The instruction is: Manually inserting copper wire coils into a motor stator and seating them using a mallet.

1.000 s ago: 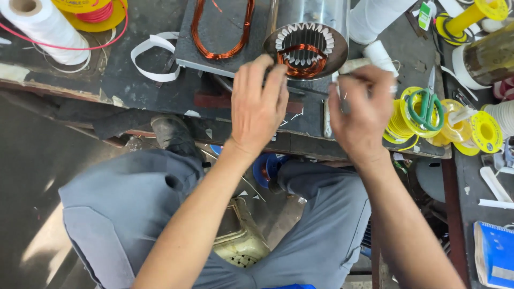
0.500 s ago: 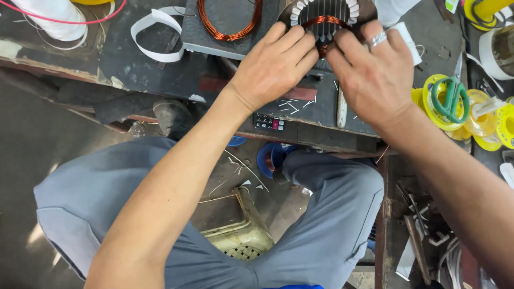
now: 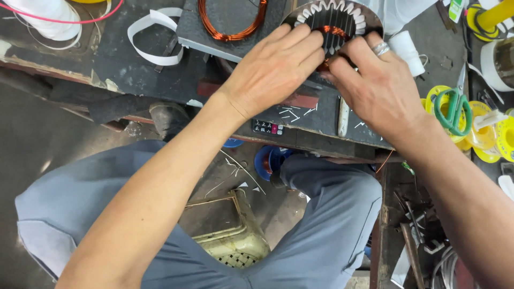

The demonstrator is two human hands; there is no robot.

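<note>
A round metal motor stator (image 3: 334, 21) with white slot liners and copper wire inside stands at the far edge of the dark workbench (image 3: 128, 75). My left hand (image 3: 273, 67) lies flat against its near left rim, fingers reaching into the bore. My right hand (image 3: 377, 85), with a ring on one finger, presses on the near right side, fingertips at the copper winding. Both hands meet over the stator's lower edge and hide it.
A copper wire coil (image 3: 230, 21) lies on a grey plate left of the stator. White tape loop (image 3: 152, 35), white thread spool (image 3: 45, 16), green-handled scissors (image 3: 452, 109) on yellow spools, a white roll (image 3: 407, 51). Below the bench: my grey-trousered legs and a basket (image 3: 233, 243).
Both hands moved from the bench's front edge up onto the stator. The camera view has shifted closer and lower over the bench.
</note>
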